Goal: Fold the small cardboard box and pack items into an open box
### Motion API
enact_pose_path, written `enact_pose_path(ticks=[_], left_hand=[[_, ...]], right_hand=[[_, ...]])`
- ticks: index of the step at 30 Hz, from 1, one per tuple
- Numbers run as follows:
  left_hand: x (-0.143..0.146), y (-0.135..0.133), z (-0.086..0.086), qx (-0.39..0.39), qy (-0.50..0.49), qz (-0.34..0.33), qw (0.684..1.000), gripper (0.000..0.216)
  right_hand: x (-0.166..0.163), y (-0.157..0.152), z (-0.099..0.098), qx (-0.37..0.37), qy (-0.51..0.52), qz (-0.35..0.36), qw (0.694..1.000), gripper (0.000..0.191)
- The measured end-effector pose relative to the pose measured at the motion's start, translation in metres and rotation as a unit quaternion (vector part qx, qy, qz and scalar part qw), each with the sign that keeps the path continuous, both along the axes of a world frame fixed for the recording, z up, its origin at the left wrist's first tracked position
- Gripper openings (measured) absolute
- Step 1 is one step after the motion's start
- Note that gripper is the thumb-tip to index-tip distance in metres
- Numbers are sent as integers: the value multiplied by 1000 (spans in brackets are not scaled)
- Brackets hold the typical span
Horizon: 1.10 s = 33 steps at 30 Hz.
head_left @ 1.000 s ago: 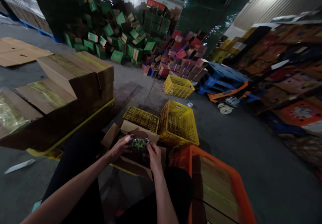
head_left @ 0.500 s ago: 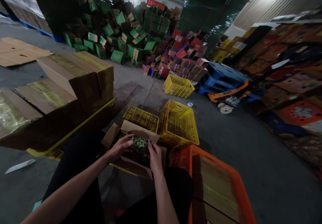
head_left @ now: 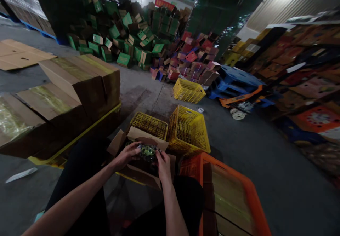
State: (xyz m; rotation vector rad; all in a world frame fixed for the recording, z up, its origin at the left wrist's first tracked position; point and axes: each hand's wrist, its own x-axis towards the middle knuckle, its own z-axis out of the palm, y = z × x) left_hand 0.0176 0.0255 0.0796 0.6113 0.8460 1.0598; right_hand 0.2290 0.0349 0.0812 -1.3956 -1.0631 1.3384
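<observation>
At the mouth of the open carton (head_left: 145,135), in the head view, your left hand (head_left: 129,156) and right hand (head_left: 163,162) grasp the shiny green pack (head_left: 147,151) by its opposite ends; better to support both evenly, pressing only gently.

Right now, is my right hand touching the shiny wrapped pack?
Touching. In the head view, the right hand has its fingers on the right end of the wrapped pack.
</observation>
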Motion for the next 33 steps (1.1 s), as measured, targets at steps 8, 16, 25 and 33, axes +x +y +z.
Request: enact_pose_path(ticks=[8, 16, 25, 33], left_hand=[[0, -1, 2, -6, 5, 1, 1000, 67], [-3, 1, -4, -26, -66, 4, 997, 67], [-1, -1, -2, 34, 11, -41, 999, 74], [1, -2, 7, 113, 28, -48, 992, 53]], right_hand=[[-1, 1, -1, -10, 7, -7, 1000, 45], [-2, 2, -5, -32, 52, -43, 997, 42], [-4, -1, 4, -61, 140, -18, 988, 38], [-7, -2, 6, -101, 140, 23, 985, 43]])
